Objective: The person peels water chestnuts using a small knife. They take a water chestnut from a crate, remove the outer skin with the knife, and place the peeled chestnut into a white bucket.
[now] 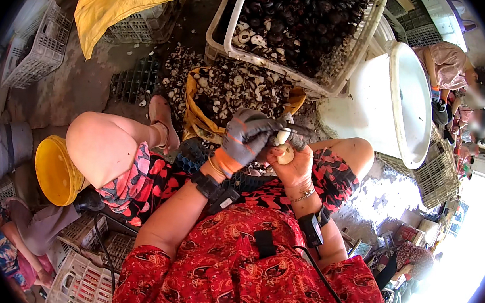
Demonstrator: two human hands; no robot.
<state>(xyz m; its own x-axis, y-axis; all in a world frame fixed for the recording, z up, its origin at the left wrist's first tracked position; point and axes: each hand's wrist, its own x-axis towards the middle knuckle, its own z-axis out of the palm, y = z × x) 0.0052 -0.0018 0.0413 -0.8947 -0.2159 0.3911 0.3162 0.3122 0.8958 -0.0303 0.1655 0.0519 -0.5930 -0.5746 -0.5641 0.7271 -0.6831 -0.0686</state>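
My left hand (242, 139), in a grey and orange glove, is closed, its fingertips meeting my right hand above my lap. What those fingers grip is hidden. My right hand (292, 168) is bare on the palm, with dark wrapping on some fingers. It curls round a pale, round peeled water chestnut (285, 155). Between the hands shows a small whitish piece (282, 136) whose kind I cannot make out. A dark, narrow shape (302, 131) lies across the fingers, perhaps a tool. Beyond them, a yellow sack (191, 103) lies open with peelings in it.
Dark unpeeled water chestnuts (298, 19) fill a white crate (286, 69) ahead. At the right stands a large white tub (366, 98), at the left a yellow bucket (53, 171). Peelings (178, 61) litter the floor. Other people (451, 71) sit at right and lower left.
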